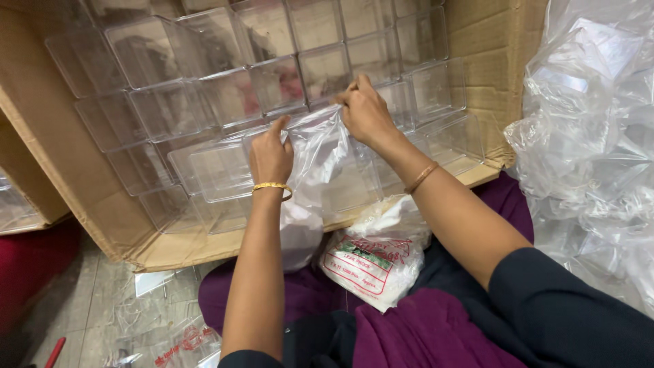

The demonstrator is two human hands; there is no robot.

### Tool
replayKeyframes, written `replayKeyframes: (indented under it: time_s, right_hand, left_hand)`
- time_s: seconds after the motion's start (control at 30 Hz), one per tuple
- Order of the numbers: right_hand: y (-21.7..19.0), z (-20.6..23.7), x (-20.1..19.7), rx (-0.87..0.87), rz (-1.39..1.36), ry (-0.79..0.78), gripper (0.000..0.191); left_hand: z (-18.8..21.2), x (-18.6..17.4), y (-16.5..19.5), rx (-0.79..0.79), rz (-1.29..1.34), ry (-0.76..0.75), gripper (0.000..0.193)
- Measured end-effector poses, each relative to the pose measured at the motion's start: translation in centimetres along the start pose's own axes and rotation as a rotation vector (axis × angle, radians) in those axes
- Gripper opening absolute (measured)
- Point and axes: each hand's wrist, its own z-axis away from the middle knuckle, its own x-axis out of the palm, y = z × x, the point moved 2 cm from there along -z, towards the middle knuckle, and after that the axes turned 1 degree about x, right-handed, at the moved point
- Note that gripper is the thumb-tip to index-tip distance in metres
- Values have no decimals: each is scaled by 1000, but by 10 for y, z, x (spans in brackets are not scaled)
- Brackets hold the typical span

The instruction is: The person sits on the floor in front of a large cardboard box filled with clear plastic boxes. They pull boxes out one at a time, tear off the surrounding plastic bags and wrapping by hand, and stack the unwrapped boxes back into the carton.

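Both arms reach forward, away from body. Left forearm bare, nearly straight, gold bangle at wrist. Left hand back up, fingers curled, thumb raised, pinching. Right arm comes in from lower right, dark sleeve pushed to elbow, thin bangle at wrist. Right hand higher, farther out, fingertips bunched in pinch grip.

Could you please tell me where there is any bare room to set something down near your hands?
Little. One bare patch of grey floor lies lower left, between the brown cardboard box and the purple fabric lap. The box is packed with clear plastic containers; crumpled clear plastic bags crowd the right.
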Motion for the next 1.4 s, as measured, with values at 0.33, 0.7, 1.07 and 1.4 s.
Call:
replayKeyframes:
  time_s: [0.33, 0.7, 1.07, 1.4]
  right_hand:
    - [-21, 46, -41, 93, -199, 84, 40]
    - [-52, 24, -31, -21, -904, 109, 22]
    - [-1, 8, 113, 424, -607, -161, 19]
    - [-33, 46, 27, 522, -1546, -694, 53]
  left_hand:
    - [0, 9, 14, -86, 308, -206, 23]
    - [4, -51, -10, -175, 1098, -17, 30]
    - [26, -32, -59, -268, 886, 169, 26]
    - [-9, -28, -35, -48, 846, -17, 22]
